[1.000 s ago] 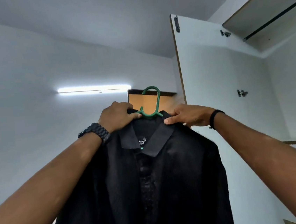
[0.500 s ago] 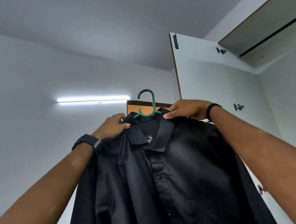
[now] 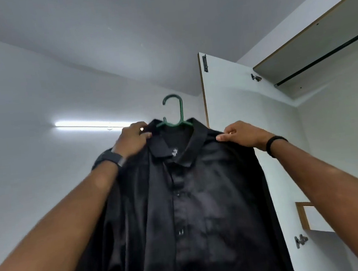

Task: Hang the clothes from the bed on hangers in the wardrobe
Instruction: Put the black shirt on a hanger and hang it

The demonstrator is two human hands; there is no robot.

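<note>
Black shirt (image 3: 202, 199) on a green hanger (image 3: 174, 113), held up at arm's length in front of the open wardrobe door (image 3: 232, 107), with the hanging rail (image 3: 324, 60) up and to the right, well apart from the hook. From my remote seat I see the left hand (image 3: 133, 140) gripping the collar and shoulder cloth on its side, fingers curled into the fabric, and the right hand (image 3: 239, 134) pinching the shoulder seam on its side between thumb and fingertips. Neither hand touches the hanger itself; only the hook and a short run of its neck show above the collar, so I cannot tell how well the arms sit inside the shoulders.

That is where I judge the risk to lie. With the grip on cloth alone, the hanger could tip or slide out of one shoulder during the swing toward the rail, and the shirt would drop off that side. The hook stands free and unsteered, so it may turn away from the rail and miss it. The door edge is just behind the shirt; a sleeve or the hook could catch on it or on the hinge (image 3: 256, 77) during the move right.
</note>
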